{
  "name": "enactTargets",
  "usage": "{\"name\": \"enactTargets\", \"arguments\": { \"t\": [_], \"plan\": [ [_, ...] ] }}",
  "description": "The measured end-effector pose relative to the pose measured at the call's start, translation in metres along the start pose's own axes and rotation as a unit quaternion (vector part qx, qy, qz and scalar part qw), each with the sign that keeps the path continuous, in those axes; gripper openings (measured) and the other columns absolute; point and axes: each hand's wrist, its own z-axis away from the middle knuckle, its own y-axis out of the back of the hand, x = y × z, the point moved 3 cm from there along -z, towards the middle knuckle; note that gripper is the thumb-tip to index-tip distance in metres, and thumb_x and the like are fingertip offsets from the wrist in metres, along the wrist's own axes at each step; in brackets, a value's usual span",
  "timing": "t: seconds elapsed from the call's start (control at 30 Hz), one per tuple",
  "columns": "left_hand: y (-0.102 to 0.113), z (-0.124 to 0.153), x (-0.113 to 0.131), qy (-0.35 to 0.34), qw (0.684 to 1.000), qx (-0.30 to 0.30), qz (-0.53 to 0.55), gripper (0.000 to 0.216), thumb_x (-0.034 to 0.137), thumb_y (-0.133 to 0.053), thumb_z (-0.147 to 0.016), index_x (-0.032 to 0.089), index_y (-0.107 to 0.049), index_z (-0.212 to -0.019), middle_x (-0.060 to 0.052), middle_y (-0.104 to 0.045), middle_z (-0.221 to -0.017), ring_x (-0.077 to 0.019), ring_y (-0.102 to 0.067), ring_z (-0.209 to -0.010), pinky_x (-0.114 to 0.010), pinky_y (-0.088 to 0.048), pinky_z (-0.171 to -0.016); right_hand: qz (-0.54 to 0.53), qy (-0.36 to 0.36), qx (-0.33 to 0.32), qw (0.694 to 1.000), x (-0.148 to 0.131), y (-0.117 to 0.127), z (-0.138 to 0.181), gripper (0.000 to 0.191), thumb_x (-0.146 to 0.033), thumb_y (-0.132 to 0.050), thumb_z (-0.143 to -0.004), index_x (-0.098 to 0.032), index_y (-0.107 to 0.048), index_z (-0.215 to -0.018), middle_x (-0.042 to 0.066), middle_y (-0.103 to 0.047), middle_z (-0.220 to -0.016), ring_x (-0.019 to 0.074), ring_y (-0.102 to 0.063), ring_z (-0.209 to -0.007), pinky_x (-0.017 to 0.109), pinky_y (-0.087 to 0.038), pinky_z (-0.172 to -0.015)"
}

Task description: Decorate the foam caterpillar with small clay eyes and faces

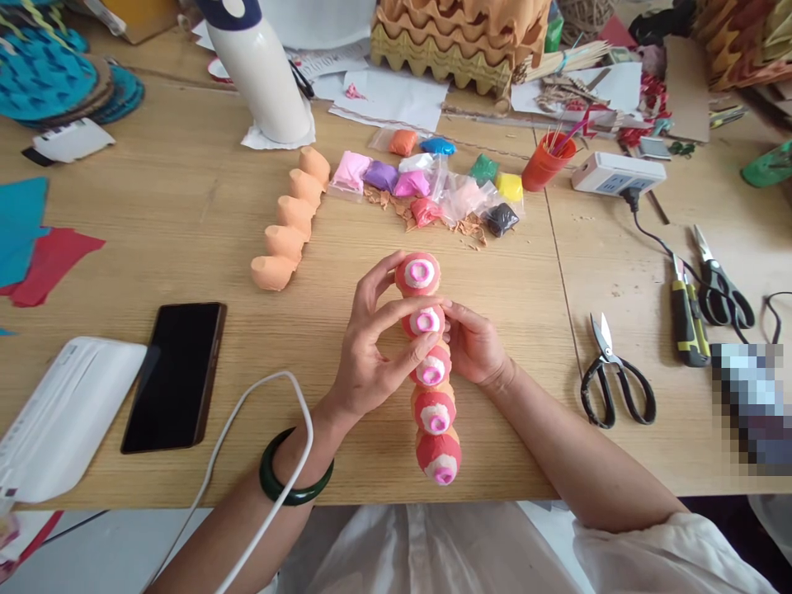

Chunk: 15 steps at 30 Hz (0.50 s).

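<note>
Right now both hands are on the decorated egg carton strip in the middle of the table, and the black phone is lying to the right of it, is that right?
Not quite. Both hands, left hand and right hand, are on the decorated egg carton strip, but the black phone lies to the left of it. The head view shows this; the black scissors lie on the right.

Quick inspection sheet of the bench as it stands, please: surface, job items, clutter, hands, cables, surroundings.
Surface: wooden table, crumbs near the clay bags.
Job's things: decorated egg-carton strip, five cones with pink, white and red rings; plain orange strip lies apart.
Clutter: clay bags, phone, scissors, second scissors, utility knife, orange cup.
Hands: left hand and right hand grip the decorated strip from both sides.
Cables: white cable crosses the left wrist; power strip has a black lead.
Surroundings: egg trays, paper scraps.
</note>
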Motion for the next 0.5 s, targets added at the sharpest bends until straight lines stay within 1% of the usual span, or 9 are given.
{"name": "enactTargets", "arguments": {
  "t": [0.1,0.17,0.27,0.4,0.5],
  "plan": [
    [0.0000,-0.0003,-0.0008,0.002,1.000,0.004,-0.008,0.018,0.030,-0.073,-0.097,0.032,-0.076,-0.115,-0.001,-0.041,-0.166,-0.0358,-0.042,-0.156,-0.053,-0.059,-0.117,0.002,-0.004,0.003,1.000,0.0003,0.0001,0.0007,0.035,-0.033,-0.080,-0.080,-0.020,-0.052,-0.064,-0.007,-0.029,-0.061,0.0084,-0.022,-0.056,0.019,-0.030,-0.050],
    [-0.0002,-0.0006,-0.0008,0.011,1.000,0.003,-0.001,0.015,0.031,-0.074,-0.097,0.032,-0.075,-0.112,0.000,-0.040,-0.167,-0.0348,-0.042,-0.156,-0.053,-0.058,-0.118,0.008,-0.008,0.005,1.000,0.0004,0.0005,0.0011,0.035,-0.034,-0.078,-0.082,-0.020,-0.052,-0.064,-0.007,-0.029,-0.061,0.0088,-0.022,-0.056,0.019,-0.031,-0.050],
    [-0.0005,-0.0012,0.0005,0.015,1.000,-0.009,0.014,0.015,0.030,-0.073,-0.097,0.032,-0.074,-0.112,0.000,-0.037,-0.168,-0.0352,-0.040,-0.158,-0.054,-0.057,-0.118,0.012,-0.007,0.002,1.000,0.0003,0.0008,0.0009,0.036,-0.035,-0.078,-0.083,-0.020,-0.051,-0.064,-0.007,-0.028,-0.061,0.0088,-0.022,-0.056,0.019,-0.031,-0.050],
    [-0.0002,-0.0019,0.0010,0.034,0.999,-0.024,0.028,0.024,0.029,-0.074,-0.096,0.028,-0.072,-0.119,-0.005,-0.035,-0.170,-0.0370,-0.039,-0.159,-0.054,-0.056,-0.119,0.008,-0.003,-0.001,1.000,0.0001,0.0002,0.0000,0.035,-0.035,-0.080,-0.080,-0.020,-0.052,-0.064,-0.007,-0.029,-0.061,0.0086,-0.021,-0.056,0.019,-0.030,-0.050],
    [0.0006,-0.0021,0.0005,0.032,0.999,-0.021,0.020,0.018,0.032,-0.074,-0.095,0.025,-0.072,-0.112,-0.006,-0.036,-0.170,-0.0375,-0.039,-0.159,-0.054,-0.056,-0.119,0.011,-0.007,-0.009,1.000,0.0003,-0.0010,0.0002,0.035,-0.035,-0.080,-0.081,-0.020,-0.052,-0.064,-0.007,-0.028,-0.061,0.0086,-0.023,-0.056,0.019,-0.030,-0.050]
  ]
}}
